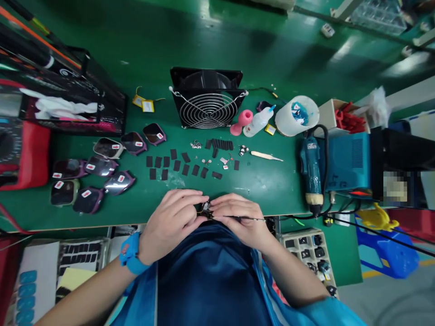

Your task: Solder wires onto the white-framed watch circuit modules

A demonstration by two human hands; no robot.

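Observation:
At the table's front edge, my left hand (175, 212) pinches a small dark electronic part (205, 207) that has a silvery face and thin wires; the fingers hide much of it. My right hand (239, 218) is closed around slim dark tweezers (253, 219), whose tail points right past the palm while the tip is at the part. The right fingertips also meet the part's right side. Beyond the hands lie several black rectangular pads (195, 170), a row of black strips (222, 145), small metal bits (196, 144) and a pale-handled pick (267, 155).
Smartwatch-like cases (108, 148) with arrow stickers lie left. A fan (209, 99) stands at the back, near a pink bottle (242, 122), a white squeeze bottle (258, 122) and a white tub (283, 118). An electric screwdriver (311, 172) rests beside a blue box (348, 160) at right.

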